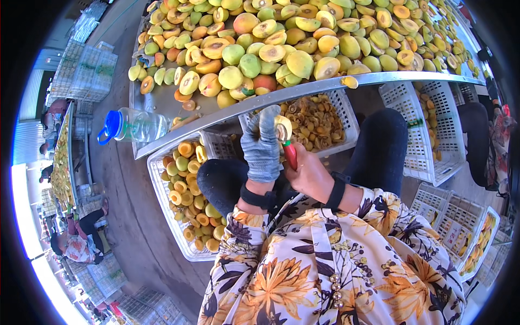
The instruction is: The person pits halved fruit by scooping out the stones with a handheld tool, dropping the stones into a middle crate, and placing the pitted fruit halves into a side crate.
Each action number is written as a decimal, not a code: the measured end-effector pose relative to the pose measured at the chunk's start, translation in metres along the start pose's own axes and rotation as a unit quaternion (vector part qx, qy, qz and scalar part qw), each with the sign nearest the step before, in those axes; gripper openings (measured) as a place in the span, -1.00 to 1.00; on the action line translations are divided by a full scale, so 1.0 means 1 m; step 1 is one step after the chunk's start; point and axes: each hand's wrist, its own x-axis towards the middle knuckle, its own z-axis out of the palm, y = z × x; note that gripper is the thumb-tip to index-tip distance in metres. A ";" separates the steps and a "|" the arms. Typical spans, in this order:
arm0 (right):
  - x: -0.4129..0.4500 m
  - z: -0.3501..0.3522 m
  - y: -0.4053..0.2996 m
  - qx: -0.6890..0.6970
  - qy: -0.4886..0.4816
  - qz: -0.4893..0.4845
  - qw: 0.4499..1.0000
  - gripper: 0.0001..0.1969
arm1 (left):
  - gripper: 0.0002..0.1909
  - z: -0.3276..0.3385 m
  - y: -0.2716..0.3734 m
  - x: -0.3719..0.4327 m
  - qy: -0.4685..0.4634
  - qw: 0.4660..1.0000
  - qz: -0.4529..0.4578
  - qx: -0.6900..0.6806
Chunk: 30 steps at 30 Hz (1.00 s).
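Observation:
My left hand (262, 148), in a grey knit glove, holds a yellow stone-fruit half (285, 123), probably peach, just in front of the table's metal edge. Bare, my right hand (310, 172) grips the red handle of a pitting tool (289, 154) with a green collar. Its metal end is at the cut face of that half; the glove and fruit partly hide the contact. Beyond my hands, whole and halved fruits (272, 53) are heaped on the metal-rimmed table (243, 106). Many halves there still show their stones.
Left of my knees, a white plastic crate (156, 170) holds hollowed halves. Another crate (352, 122) under the table contains stones and scraps. A blue-capped water bottle (140, 125) lies at the table's left corner. More crates (440, 162) and a seated person (481, 138) are at right.

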 end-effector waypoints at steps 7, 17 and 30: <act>0.005 -0.006 0.009 -0.083 -0.133 -0.031 0.987 -0.82 | -0.65 -0.019 0.036 0.032 -0.262 0.927 -0.256 0.075; 0.022 -0.010 0.001 -0.023 -0.146 -0.106 0.983 -0.85 | -0.76 -0.024 0.025 0.010 -0.114 0.960 -0.152 -0.203; 0.013 -0.005 -0.005 -0.016 -0.198 -0.030 0.980 -0.88 | -0.77 -0.039 0.020 0.023 -0.168 0.956 -0.221 -0.095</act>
